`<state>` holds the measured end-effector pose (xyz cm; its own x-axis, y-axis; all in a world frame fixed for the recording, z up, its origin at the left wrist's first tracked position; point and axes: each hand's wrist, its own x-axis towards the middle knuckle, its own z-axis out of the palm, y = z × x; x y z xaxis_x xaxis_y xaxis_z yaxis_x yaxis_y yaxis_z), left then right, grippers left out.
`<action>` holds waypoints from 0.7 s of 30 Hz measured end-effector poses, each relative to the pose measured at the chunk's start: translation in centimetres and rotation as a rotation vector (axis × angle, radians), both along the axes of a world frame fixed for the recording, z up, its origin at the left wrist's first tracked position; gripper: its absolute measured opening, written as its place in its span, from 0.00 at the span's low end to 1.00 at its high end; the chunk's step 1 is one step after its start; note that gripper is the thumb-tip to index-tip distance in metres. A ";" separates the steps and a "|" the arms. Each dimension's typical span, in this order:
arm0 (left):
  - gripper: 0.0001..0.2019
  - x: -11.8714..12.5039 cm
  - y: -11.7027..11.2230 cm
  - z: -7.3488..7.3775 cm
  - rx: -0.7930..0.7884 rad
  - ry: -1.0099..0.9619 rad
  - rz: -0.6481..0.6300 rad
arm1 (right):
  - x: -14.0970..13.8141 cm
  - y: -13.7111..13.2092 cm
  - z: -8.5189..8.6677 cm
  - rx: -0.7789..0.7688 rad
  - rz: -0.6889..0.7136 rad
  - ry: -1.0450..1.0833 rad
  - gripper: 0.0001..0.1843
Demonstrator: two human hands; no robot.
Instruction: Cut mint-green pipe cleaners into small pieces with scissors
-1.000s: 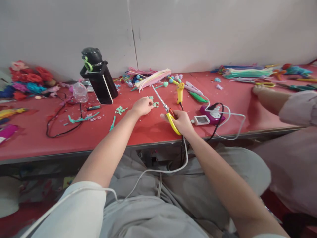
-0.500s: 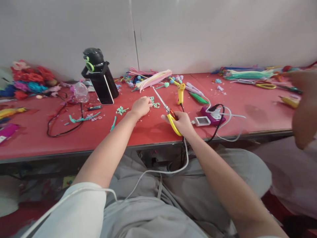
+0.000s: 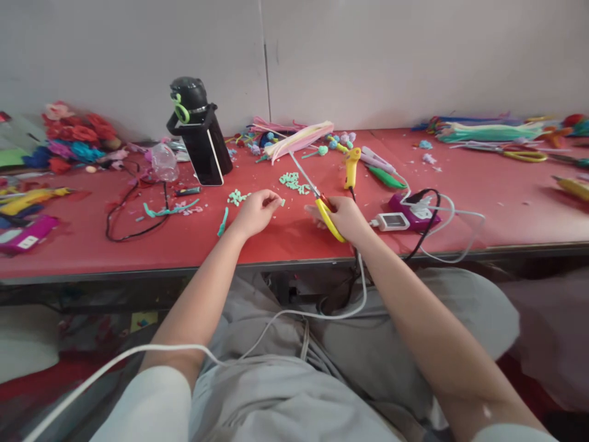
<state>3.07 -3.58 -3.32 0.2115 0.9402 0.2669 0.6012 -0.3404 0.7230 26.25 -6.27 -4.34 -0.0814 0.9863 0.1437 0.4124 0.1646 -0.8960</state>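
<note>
Between thumb and fingertips, my left hand [image 3: 257,212] pinches a small green piece [image 3: 282,202], which looks like a snipped bit of pipe cleaner. My right hand [image 3: 345,220] is wrapped round the yellow-handled scissors [image 3: 326,216], whose blades point up and to the left with the tips close together. Just beyond both hands lies a pile of green cut pieces [image 3: 292,182] on the red tabletop. A smaller heap of green bits [image 3: 237,196] is behind my left hand, and a short teal strip [image 3: 223,222] lies to its left.
A black bottle [image 3: 196,135] stands with a phone [image 3: 205,155] leaning on it. Behind the scissors are a yellow glue gun [image 3: 352,167] and a bundle of pink and cream stems [image 3: 299,140]. A purple power strip [image 3: 409,212] with cables sits at right; colourful flowers [image 3: 78,138] lie at left.
My left hand has come back from the green pile toward me, now with a piece in its fingertips. The scissors stay in my right hand. Another person's hand at far right has left view.
</note>
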 end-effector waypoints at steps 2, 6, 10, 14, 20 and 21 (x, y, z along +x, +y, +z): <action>0.07 0.3 -0.9 0.0 0.009 -0.023 -0.009 | -1.0 0.2 0.0 -0.090 0.084 0.230 0.31; 0.07 1.4 -1.9 -0.2 0.005 -0.048 -0.063 | -2.6 0.6 -0.1 -0.103 0.177 0.456 0.32; 0.08 2.2 -2.3 -0.3 -0.036 -0.052 -0.113 | -2.9 1.1 -0.6 -0.091 0.175 0.515 0.34; 0.07 2.4 -2.3 -0.3 -0.034 -0.049 -0.113 | -2.7 1.4 -1.2 -0.080 0.159 0.537 0.33; 0.07 2.0 -2.9 -0.6 -0.021 -0.069 -0.077 | -2.9 1.1 -0.9 -0.075 0.093 0.546 0.32; 0.08 2.0 -3.1 -0.7 -0.022 -0.071 -0.073 | -2.9 1.1 -0.9 -0.075 0.080 0.548 0.31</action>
<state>5.06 -6.67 -4.05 0.2607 0.9289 0.2631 0.5226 -0.3649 0.7706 23.32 -5.19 -5.23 -0.0899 0.9892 0.1161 -0.1285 0.1041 -0.9862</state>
